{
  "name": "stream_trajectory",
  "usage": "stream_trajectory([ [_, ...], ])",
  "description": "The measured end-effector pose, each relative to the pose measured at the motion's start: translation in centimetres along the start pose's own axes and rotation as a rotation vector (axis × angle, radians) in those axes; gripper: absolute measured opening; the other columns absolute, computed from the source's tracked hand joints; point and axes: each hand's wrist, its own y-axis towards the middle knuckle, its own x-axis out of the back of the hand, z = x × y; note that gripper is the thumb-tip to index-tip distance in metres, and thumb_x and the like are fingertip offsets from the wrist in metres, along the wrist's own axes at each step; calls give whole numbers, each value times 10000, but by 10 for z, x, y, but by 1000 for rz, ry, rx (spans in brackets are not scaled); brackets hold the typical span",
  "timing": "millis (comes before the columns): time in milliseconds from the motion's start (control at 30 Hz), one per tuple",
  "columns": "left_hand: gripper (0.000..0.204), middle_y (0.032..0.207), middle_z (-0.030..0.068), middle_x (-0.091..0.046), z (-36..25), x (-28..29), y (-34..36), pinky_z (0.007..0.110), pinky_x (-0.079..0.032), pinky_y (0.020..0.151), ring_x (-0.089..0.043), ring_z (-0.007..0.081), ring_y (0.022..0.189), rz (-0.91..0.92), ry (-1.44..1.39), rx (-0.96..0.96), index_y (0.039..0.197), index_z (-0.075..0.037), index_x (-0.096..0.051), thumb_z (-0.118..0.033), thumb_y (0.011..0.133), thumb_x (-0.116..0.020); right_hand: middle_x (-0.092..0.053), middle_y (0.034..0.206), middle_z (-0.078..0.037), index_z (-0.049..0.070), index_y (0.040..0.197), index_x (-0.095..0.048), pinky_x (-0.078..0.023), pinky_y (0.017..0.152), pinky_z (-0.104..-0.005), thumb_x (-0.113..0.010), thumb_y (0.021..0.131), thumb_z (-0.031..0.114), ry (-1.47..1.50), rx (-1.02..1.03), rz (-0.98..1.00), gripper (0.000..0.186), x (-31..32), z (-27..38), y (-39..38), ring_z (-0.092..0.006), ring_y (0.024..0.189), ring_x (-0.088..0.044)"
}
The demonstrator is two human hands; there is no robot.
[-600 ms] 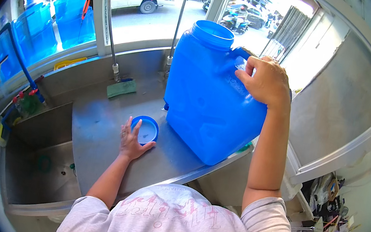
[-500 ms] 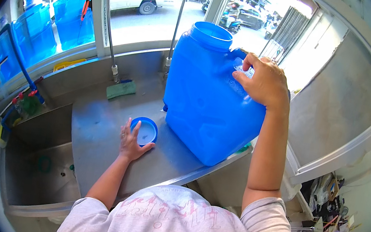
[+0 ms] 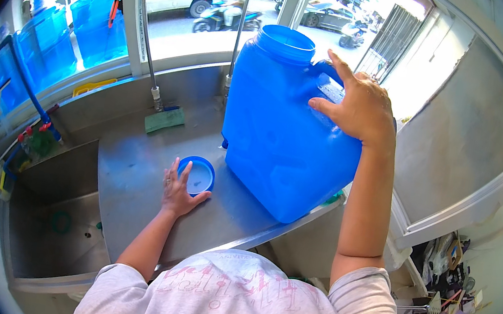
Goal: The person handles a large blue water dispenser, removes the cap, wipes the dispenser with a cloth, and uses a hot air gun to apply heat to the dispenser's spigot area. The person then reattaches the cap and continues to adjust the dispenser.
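Note:
A large blue plastic water jug [image 3: 294, 131] stands uncapped on the steel counter, its round mouth facing up. Above its handle, my right hand [image 3: 361, 105] has thumb and forefinger spread apart; the other fingers are partly hidden behind. Whether the palm touches the jug is unclear. A round blue screw cap [image 3: 198, 182] lies to the left of the jug, its pale inside showing. My left hand [image 3: 179, 195] rests at the cap's near left edge with fingers spread, the fingertips at its rim.
The steel counter [image 3: 135, 205] drops into a deep sink [image 3: 56, 219] at left. A green scrubbing pad [image 3: 165, 120] lies near the back wall, beside a thin upright pipe. Blue hose [image 3: 21, 76] and more blue jugs [image 3: 100, 23] are at far left. Behind the window, vehicles stand on a street.
My right thumb and forefinger have spread apart and the hand has lifted slightly from the handle. My left hand and the cap hardly move. Outside, a motorcycle has come into view.

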Motion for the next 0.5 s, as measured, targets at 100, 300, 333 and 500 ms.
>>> stream_trajectory([
  [100,1038,1566,245,-246,-2,0,2,568,-198,1191,-279,424,1446,1,0,-2,1524,-163,-337,-609,707,-797,-653,1293,-156,265,1461,-497,-478,1046,-497,-753,743,582,13,-27,-17,826,-1,0,2,-321,1182,-645],
  [300,1026,1558,236,-259,1,-2,1,553,-187,1199,-249,402,1466,26,6,10,1509,-145,-365,-629,709,-787,-628,1343,-138,238,1475,-477,-466,1068,-478,-765,756,511,26,-45,18,821,-1,0,2,-318,1204,-632],
  [333,1023,1557,238,-263,2,-2,2,553,-188,1198,-250,403,1466,21,3,8,1507,-142,-369,-629,711,-786,-626,1346,-140,239,1473,-478,-462,1073,-474,-764,761,494,21,-60,25,808,-1,0,2,-318,1209,-629],
  [500,1010,1555,239,-268,1,-3,2,553,-193,1197,-251,405,1465,17,-7,11,1496,-124,-385,-627,716,-784,-616,1358,-143,243,1459,-492,-448,1090,-467,-757,780,442,10,-49,46,755,1,1,5,-316,1227,-617],
])
